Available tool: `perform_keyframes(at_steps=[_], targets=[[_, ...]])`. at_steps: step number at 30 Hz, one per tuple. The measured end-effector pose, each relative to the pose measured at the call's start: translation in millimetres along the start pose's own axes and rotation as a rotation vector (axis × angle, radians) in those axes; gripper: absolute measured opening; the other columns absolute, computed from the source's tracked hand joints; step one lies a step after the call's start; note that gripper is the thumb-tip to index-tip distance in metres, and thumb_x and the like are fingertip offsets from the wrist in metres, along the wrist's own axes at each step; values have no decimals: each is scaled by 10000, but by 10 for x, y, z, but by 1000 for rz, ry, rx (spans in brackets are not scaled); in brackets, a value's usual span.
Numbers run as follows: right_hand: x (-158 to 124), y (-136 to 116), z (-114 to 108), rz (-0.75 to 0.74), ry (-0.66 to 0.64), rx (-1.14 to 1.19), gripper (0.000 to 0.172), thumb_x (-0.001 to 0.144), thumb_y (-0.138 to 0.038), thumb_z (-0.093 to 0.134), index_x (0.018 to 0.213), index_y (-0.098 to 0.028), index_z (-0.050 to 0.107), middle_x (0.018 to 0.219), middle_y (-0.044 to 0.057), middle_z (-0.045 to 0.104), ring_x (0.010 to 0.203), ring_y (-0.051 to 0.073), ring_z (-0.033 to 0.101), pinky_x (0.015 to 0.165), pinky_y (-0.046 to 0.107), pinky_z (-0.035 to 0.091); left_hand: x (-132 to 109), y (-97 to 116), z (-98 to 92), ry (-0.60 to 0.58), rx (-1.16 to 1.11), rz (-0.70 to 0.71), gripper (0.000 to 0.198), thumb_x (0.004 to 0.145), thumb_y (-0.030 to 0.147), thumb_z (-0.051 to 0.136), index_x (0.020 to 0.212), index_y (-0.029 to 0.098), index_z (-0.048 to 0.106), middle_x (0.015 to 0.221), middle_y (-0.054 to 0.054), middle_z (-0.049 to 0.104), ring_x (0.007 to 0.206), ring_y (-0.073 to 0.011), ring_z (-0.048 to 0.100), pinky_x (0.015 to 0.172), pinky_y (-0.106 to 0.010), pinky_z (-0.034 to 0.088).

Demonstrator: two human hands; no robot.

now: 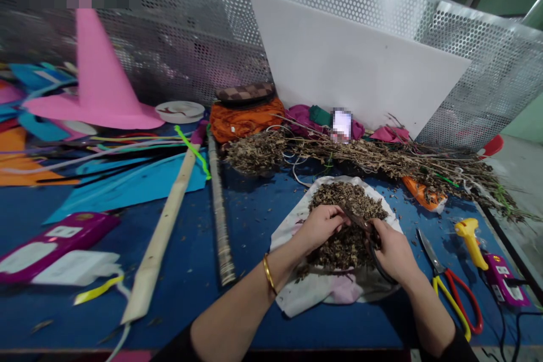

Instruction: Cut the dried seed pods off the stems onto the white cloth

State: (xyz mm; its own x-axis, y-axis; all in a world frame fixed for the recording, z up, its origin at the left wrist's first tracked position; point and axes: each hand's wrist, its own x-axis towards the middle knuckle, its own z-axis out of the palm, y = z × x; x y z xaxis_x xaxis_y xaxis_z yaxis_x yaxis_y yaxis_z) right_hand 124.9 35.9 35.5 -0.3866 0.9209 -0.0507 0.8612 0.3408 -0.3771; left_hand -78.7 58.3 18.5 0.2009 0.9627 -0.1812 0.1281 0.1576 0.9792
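My left hand (318, 227) is curled over a heap of dried plant bits (345, 201) lying on a white cloth (311, 288), its fingers pinched on some of the dried stuff. My right hand (392, 249) is closed round the dark handles of a pair of scissors (373, 251), whose blades point up and left toward the left hand. A gold bangle sits on my left wrist. Both hands rest over the middle of the heap.
A long bundle of dried twigs (382, 155) lies behind the cloth. Red and yellow scissors (452, 285) and a yellow glue gun (470, 240) lie to the right. A wooden stick (163, 235), a thin rod (220, 220), a pink paper hat (99, 79), coloured sheets and a white board (360, 70) fill the blue table (250, 220).
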Motion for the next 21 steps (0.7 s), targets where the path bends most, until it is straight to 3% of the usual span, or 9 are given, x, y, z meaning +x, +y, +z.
perform_keyframes(at_steps=[8,14,21], targets=[[13,-29,10,46,-68,-30,407,710,-88,467,1097,-214,481,1046,64,609,862,178,577,675,231,335,-9,32,29,24,-6,-30,246,676,375,520,653,141,594,438,60,424,413,-69,308,435,-213,193],[21,-6,47,44,-61,-53,296,755,-113,476,1030,-221,500,954,50,617,807,169,572,640,229,316,-25,56,25,3,-23,-108,264,651,421,521,632,161,563,416,79,365,387,-63,267,419,-213,164],[21,-4,35,36,-16,-48,405,763,-167,479,1164,-224,462,1081,63,598,838,176,581,674,237,348,-1,-20,44,-2,-22,-93,245,673,391,523,663,152,575,445,70,393,395,-60,270,420,-212,161]])
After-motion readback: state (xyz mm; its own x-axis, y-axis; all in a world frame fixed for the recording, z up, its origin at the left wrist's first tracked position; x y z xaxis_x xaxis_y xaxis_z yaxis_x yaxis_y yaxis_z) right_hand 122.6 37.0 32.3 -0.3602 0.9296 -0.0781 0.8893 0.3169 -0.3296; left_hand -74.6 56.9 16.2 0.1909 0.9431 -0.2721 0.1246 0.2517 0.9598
